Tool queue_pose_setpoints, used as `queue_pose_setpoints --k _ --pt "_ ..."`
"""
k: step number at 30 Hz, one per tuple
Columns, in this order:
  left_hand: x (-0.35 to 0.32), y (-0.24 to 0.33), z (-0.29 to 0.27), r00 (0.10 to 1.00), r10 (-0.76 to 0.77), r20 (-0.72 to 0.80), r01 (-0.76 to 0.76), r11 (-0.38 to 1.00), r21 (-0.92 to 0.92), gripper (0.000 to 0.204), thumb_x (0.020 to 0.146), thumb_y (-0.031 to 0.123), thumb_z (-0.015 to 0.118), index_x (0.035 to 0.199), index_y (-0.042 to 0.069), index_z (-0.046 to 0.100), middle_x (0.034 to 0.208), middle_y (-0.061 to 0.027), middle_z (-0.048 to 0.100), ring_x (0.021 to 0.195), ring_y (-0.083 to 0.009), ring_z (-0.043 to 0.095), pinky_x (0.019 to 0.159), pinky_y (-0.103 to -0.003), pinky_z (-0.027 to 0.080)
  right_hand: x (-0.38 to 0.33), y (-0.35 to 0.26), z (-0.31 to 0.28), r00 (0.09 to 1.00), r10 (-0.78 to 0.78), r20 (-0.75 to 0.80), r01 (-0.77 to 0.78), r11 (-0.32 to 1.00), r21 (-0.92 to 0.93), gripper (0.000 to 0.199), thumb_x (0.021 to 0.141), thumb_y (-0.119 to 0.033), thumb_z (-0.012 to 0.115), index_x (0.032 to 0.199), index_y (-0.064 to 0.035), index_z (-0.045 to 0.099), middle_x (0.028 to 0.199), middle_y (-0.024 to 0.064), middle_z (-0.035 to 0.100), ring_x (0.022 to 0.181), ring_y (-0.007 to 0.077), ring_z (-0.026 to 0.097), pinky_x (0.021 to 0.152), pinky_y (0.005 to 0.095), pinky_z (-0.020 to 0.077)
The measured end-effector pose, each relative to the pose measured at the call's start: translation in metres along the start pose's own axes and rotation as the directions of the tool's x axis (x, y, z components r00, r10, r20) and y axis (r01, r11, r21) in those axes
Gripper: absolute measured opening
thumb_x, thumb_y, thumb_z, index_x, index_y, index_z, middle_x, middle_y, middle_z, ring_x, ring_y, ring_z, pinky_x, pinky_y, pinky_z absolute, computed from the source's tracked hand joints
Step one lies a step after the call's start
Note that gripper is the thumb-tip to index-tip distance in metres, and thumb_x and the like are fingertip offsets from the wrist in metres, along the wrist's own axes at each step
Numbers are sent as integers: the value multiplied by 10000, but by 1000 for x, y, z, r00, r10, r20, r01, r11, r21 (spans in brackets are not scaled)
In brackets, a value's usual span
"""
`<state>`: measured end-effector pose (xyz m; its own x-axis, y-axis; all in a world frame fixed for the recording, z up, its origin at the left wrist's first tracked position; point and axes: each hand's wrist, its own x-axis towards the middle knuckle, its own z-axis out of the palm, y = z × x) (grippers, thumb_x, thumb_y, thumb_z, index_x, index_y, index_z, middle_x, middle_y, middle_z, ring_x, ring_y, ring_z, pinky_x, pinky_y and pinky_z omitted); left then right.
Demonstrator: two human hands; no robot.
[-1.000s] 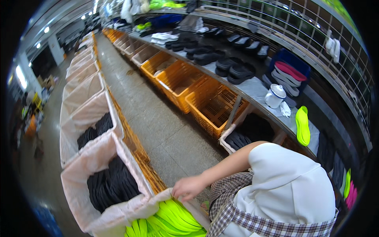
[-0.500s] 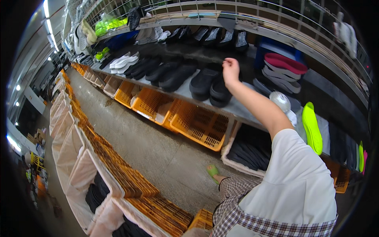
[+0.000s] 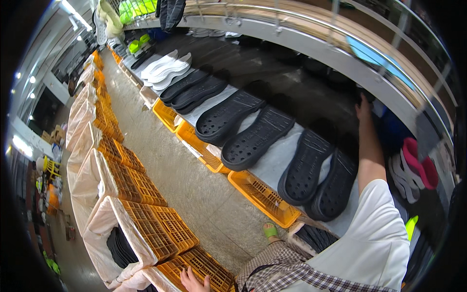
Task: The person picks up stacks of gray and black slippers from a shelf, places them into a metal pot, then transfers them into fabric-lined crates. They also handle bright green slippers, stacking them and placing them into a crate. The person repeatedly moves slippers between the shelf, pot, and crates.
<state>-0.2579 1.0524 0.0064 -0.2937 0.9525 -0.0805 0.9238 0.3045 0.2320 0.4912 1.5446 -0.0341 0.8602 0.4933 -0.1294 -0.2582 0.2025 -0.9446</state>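
Observation:
My right arm stretches deep over the shelf. At its end my right hand [image 3: 362, 108] is beside a dark object [image 3: 366, 92] under the upper rack; shadow hides its kind and most of the fingers' grip. In front of that arm lie black shoe soles [image 3: 301, 168] with round holes, side by side along the shelf edge, toes toward the aisle. The closest black sole [image 3: 334, 187] lies just left of my forearm. Low in the picture, my left hand [image 3: 195, 281] has its fingers apart, holding nothing, over a stacked orange crate [image 3: 206, 265].
Farther along the shelf [image 3: 265, 160] lie white soles [image 3: 168, 68]. Red and grey soles [image 3: 413, 168] stack at the right. A wire rack [image 3: 292, 12] overhangs the shelf. Orange crates [image 3: 265, 197] sit beneath it. Lined crates [image 3: 141, 209] border the aisle [image 3: 185, 170] on the left.
My right hand has moved from above the front black soles to the back of the shelf. My left hand has come into view at the bottom. The view has shifted closer to the shelf.

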Motion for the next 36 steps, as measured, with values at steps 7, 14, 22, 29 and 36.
queue_pose_setpoints --k 7,14,22,29,36 --pt "53 2 2 993 54 103 -49 997 -54 679 794 256 712 1351 32 396 1352 -254 394 1266 -422 347 1059 -479 297 35 -12 -24 961 110 -255 -102 994 43 381 807 -143 682 1119 9 523 1168 163 525 977 279 569 754 378 556" --pt "101 -21 12 947 157 279 -139 987 -85 757 781 320 727 1364 14 352 1367 -255 358 1243 -422 371 1041 -448 332 -68 -79 -28 985 165 54 -173 892 418 161 825 -108 609 931 -15 533 922 115 524 817 255 553 715 339 577" --pt "155 -82 -13 870 414 268 -286 866 -409 707 790 324 712 1351 40 388 1355 -285 366 1222 -436 411 988 -456 397 -403 -147 -67 800 215 560 -462 816 347 230 812 -120 520 989 25 521 924 166 607 694 257 597 582 290 586" --pt "210 -79 -73 765 643 32 -345 451 -823 713 848 326 667 1407 52 319 1444 -207 307 1301 -333 378 1045 -435 358 -642 -106 -57 503 412 760 -766 619 171 635 661 -122 483 1255 97 440 1172 258 577 971 397 627 779 446 581" --pt "228 -51 -87 927 272 257 360 -461 -811 917 892 387 613 1475 62 -15 1513 -186 159 1393 -323 167 1095 -476 249 -764 -24 25 254 243 936 283 907 -313 975 612 -62 626 1465 -29 155 1427 171 315 1293 282 379 1071 389 320"
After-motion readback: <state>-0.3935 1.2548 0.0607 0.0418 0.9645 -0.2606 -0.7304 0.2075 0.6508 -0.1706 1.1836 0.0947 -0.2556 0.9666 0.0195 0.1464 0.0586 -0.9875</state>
